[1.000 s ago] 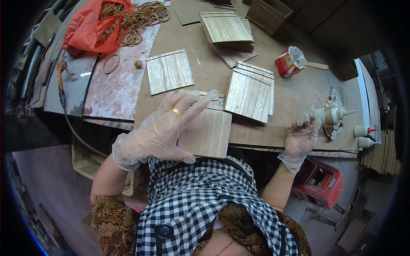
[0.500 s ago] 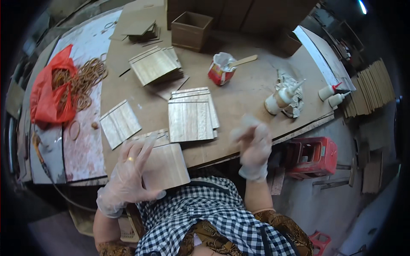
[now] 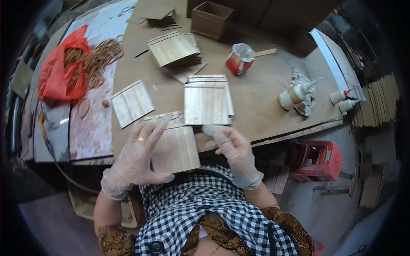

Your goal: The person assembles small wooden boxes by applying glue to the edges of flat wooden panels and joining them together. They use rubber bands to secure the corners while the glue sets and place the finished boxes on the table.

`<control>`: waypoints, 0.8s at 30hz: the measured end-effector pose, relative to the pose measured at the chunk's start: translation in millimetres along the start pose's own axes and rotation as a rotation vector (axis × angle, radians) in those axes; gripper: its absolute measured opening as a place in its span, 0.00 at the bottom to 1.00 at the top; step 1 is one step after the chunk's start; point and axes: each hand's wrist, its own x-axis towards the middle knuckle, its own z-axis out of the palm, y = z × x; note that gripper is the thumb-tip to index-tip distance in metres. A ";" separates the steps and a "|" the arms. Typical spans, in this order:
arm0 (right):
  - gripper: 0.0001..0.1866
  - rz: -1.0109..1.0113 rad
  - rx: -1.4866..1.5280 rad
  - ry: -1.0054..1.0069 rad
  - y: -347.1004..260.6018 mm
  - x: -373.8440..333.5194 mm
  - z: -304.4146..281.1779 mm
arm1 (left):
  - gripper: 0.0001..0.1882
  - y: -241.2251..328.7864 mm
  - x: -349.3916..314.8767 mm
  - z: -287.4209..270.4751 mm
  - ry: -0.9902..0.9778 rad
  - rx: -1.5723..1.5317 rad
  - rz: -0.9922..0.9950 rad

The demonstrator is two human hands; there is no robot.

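Observation:
My left hand (image 3: 136, 152), in a clear glove with a ring showing, grips a thin square wooden panel (image 3: 177, 149) by its left side. Thumb and fingers are spread along the panel, which lies at the table's near edge, partly over my lap. Just right of the panel's upper corner is my gloved right hand (image 3: 235, 154), its fingers curled. A pale, rounded bit shows at its fingertips; I cannot tell whether it is loose glove or something held. Beyond lie a stack of grooved wooden panels (image 3: 206, 102) and a single panel (image 3: 133, 103).
A red tub (image 3: 239, 62) holds white paste and a wooden stick. A glue bottle (image 3: 291, 99) stands by a crumpled rag. Rubber bands spill beside a red plastic bag (image 3: 57, 74). Further off are another panel stack (image 3: 175, 49) and a wooden box (image 3: 211, 21). A red stool (image 3: 318, 160) stands right.
My right hand has come down and left, from raised beside the table edge to the panel's right side. My left hand keeps its hold on the panel. The whole view has shifted slightly.

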 end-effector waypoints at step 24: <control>0.12 -0.129 0.200 0.080 0.7 -2.9 8.5 | 0.64 -23.3 -16.8 -5.6 0.197 -0.048 0.136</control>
